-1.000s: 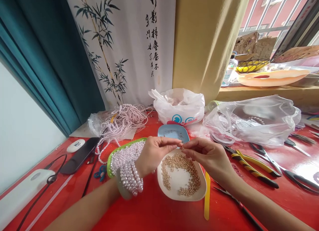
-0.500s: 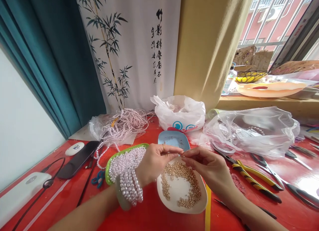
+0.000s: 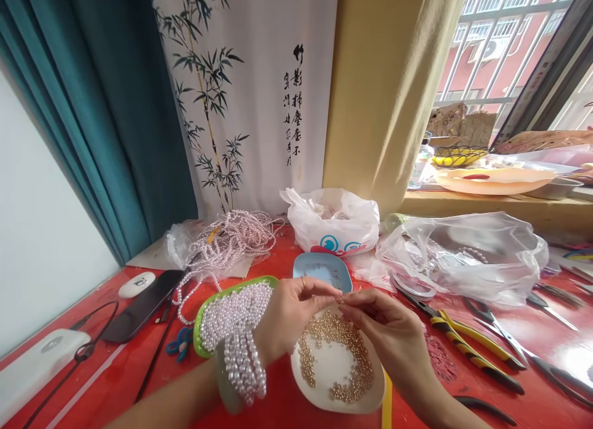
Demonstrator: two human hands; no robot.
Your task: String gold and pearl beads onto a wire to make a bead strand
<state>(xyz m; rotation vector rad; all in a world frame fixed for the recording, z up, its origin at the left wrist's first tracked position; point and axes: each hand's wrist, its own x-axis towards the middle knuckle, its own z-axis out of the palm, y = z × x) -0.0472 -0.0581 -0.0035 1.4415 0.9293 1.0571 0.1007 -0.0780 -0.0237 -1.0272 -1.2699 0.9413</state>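
My left hand (image 3: 290, 312) and my right hand (image 3: 389, 324) meet fingertip to fingertip, both pinched closed on something too small to make out. Below them is a white dish (image 3: 333, 361) with small gold beads (image 3: 354, 336) spread around its bottom. Strands of pearl beads (image 3: 243, 367) and a pale green bangle (image 3: 227, 376) circle my left wrist. Behind and left of that wrist, a green tray (image 3: 200, 333) holds loose white pearl beads (image 3: 231, 315). Just beyond my fingers lies a blue dish (image 3: 345, 274) with a few tiny thin pieces in it.
Pink bead strands (image 3: 236, 237) are heaped at the back left. Two plastic bags, one white (image 3: 301, 225) and one clear (image 3: 504, 256), stand behind. Yellow-black pliers (image 3: 477, 342) and scissors (image 3: 503, 333) lie at right. A phone (image 3: 143, 305) and white power bank (image 3: 41, 367) are at left.
The camera has tipped up slightly, so everything sits lower in the picture. Both hands keep their fingertip pinch above the white dish with little visible movement.
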